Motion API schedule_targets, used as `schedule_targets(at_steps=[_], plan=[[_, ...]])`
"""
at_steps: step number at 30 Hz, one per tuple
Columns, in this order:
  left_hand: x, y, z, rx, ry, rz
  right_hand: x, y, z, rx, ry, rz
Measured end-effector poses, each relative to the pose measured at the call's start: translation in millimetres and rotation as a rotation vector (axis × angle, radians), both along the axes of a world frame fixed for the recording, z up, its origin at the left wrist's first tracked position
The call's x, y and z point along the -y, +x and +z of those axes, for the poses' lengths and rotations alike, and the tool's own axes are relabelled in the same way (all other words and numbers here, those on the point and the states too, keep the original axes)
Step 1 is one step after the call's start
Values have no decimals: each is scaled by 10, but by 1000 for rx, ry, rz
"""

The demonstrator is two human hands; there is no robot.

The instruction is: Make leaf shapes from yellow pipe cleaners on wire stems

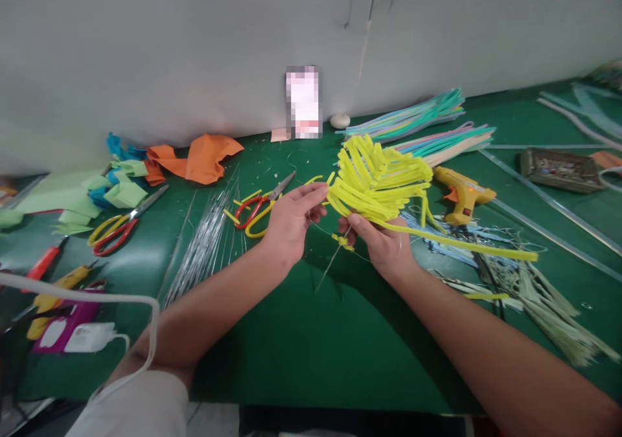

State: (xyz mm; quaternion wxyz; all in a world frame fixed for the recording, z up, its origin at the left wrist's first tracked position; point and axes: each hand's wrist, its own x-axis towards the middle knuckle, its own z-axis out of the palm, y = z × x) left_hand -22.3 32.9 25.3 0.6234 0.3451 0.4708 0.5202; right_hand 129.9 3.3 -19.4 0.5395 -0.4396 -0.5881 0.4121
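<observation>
One yellow chenille-stem piece [379, 184], shaped like a leaf, is held above the tabletop [350, 353], right of its middle and toward the far edge. The right hand [383, 246] grips its base together with one thin wire stem [326, 270]; the fingertips of the left hand [294, 223] pinch its left side. The layered ribs look mostly formed, while one long yellow strand [471, 245] juts out untrimmed toward the right edge, and the wire stem is bare below a small yellow twist. Around it lie two pairs of scissors [276, 193] to the left, uncountable silver wires [207, 243] between them, one yellow glue gun [464, 194] to the right, two bundles of coloured chenille stems [408, 116] and one upright phone [304, 103] at the far edge, and one small tray [558, 184] toward the far right corner
</observation>
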Motion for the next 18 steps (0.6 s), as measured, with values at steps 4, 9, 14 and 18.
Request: schedule_targets(at_steps=[4,9,14,18], plan=[[-7,2,-29,-9,-4,-27,-4,8,-12,-28,-3,2],[7,2,-38,-58,32,3,2,11,-7,-1,-8,3],[35,14,-24,-100,83,45,0,13,-1,-28,-12,0],[50,24,9,-154,160,80,-8,14,-9,-42,-8,17]])
